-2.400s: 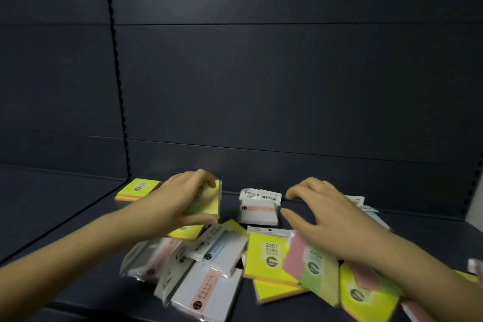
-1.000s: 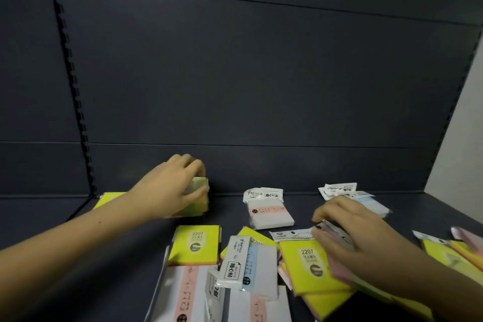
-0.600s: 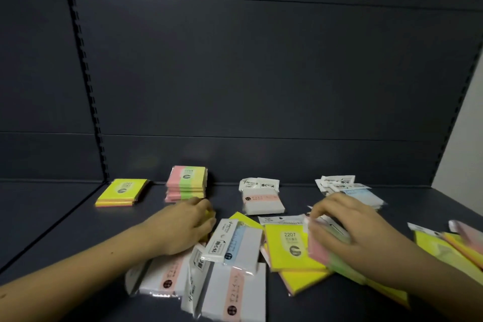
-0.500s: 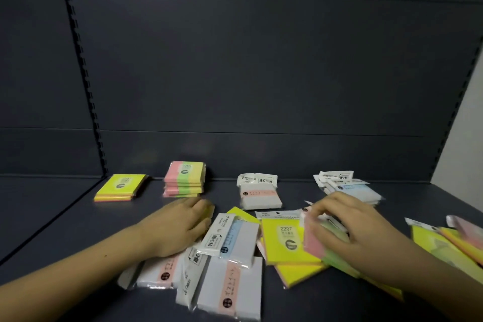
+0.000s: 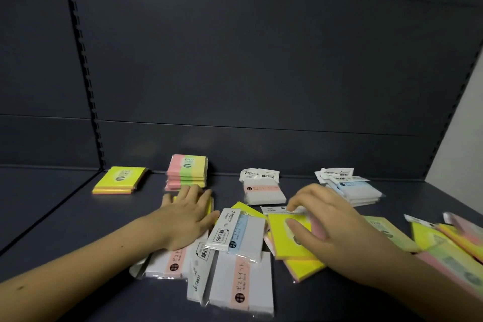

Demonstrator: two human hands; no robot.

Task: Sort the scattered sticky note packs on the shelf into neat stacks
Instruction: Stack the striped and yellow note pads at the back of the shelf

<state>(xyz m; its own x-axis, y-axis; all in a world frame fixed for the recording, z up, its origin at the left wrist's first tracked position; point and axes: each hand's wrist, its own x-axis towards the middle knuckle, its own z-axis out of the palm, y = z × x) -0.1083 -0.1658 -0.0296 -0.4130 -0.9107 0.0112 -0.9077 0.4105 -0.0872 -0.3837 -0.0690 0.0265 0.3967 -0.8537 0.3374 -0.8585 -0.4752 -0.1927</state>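
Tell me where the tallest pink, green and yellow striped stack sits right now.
The striped stack stands at the shelf's back, left of centre, between the yellow stack and the pink-banded white packs, just beyond the left hand.

A dark blue-grey metal shelf [image 5: 78, 217] runs across the lower part of the view, its surface matte and dimly lit. Behind it rises a back panel [image 5: 261, 73] of the same colour, split by horizontal seams. A slotted upright [image 5: 83, 70] (a row of small punched holes) stands at the left. At the far right, a pale wall [image 5: 462, 133] shows.
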